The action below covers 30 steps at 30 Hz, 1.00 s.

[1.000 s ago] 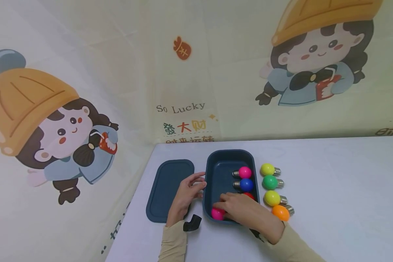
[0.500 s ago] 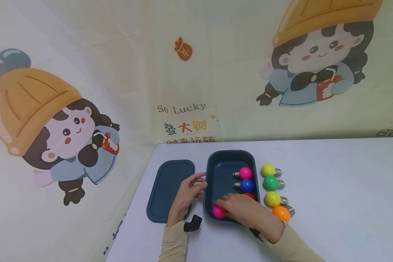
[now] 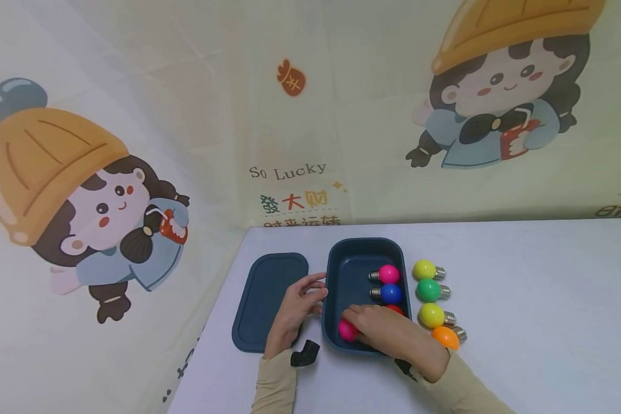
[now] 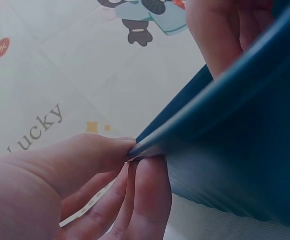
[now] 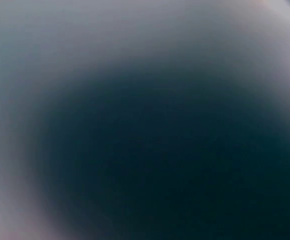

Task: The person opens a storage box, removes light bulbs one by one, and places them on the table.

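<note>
A dark blue box (image 3: 333, 253) stands on the white table. At its left side, my left hand (image 3: 296, 305) pinches the rim; the left wrist view shows the thumb above the rim (image 4: 184, 122) and fingertips beneath. Inside the near part of the box, my right hand (image 3: 378, 328) holds a pink light bulb (image 3: 347, 330), partly hidden by the fingers. Farther back along the right wall lie another pink bulb (image 3: 389, 274) and a blue bulb (image 3: 391, 294). A red bulb (image 3: 395, 310) is mostly covered by my right hand. The right wrist view is a dark blur.
Right of the box, a yellow bulb (image 3: 424, 269), a green bulb (image 3: 428, 290), another yellow bulb (image 3: 432, 315) and an orange bulb (image 3: 445, 337) lie in a column. A flat dark blue lid (image 3: 261, 287) lies to the left, partly beneath my left arm.
The pink bulb in my right hand has shifted slightly away from the box's near wall. My left hand stays at the rim.
</note>
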{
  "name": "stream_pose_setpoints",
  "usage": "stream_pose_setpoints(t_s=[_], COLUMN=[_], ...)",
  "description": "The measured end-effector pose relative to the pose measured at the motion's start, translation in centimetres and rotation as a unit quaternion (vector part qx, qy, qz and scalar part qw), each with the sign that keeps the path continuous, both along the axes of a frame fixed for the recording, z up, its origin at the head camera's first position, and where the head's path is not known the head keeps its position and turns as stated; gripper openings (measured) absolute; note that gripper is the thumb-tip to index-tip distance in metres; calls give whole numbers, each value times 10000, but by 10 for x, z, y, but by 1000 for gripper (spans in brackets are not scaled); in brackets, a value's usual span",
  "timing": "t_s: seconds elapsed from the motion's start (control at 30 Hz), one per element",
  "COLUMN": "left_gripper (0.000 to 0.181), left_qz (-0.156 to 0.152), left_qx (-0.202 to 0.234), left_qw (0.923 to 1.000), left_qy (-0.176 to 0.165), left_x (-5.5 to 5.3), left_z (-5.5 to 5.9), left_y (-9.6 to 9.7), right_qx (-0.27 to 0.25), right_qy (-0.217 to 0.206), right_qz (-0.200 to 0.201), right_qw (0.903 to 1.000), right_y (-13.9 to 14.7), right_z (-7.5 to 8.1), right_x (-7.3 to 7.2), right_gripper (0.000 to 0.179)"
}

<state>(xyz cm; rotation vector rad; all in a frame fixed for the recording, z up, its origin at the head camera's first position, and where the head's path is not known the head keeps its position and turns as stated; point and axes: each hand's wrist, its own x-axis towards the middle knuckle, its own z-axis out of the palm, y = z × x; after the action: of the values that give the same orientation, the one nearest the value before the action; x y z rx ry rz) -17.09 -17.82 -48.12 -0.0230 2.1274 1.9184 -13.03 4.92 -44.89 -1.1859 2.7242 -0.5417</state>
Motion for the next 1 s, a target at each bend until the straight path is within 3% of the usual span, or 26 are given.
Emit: stream_pose_setpoints(t_s=[1.0], left_gripper=[45], left_qz=[89], left_qx=[-25], left_qw=[10000], left_qy=[-2], left_x=[4], left_z=[-1], left_y=[2], right_qx=[-582], right_qy=[794], right_qz=[-74], right_qw=[9951], right_y=[38], right_z=[31], right_x=[9], right_gripper=[42])
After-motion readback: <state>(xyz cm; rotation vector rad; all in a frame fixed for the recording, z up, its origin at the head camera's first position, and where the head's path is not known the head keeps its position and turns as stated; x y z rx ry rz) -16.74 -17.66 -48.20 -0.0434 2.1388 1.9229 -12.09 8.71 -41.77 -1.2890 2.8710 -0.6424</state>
